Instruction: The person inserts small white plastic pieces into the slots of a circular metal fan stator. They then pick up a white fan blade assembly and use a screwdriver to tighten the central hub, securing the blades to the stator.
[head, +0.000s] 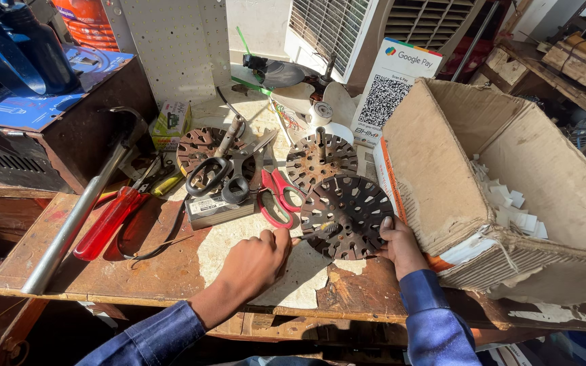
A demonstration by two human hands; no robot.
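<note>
The slotted disc [348, 215] stands tilted at lower centre of the frame, on the worn desk [171, 271]. It is dark, rusty metal, round, with radial slots around the rim and small holes nearer the middle. The right hand [401, 244] has its grip closed on the disc's right edge. The left hand [256, 261] is clenched on a thin tool [317, 232], whose tip rests on the disc face at its lower left.

Two similar discs lie just behind: one [320, 159] at centre, one [201, 149] to its left under black-handled scissors [222, 169]. Red-handled scissors [276, 193] lie beside the held disc, on its left. A red screwdriver [106, 220] and a long metal bar [76, 217] occupy the left of the desk. A large cardboard box [442, 176], holding white paper scraps [510, 203], stands tight against the right hand.
</note>
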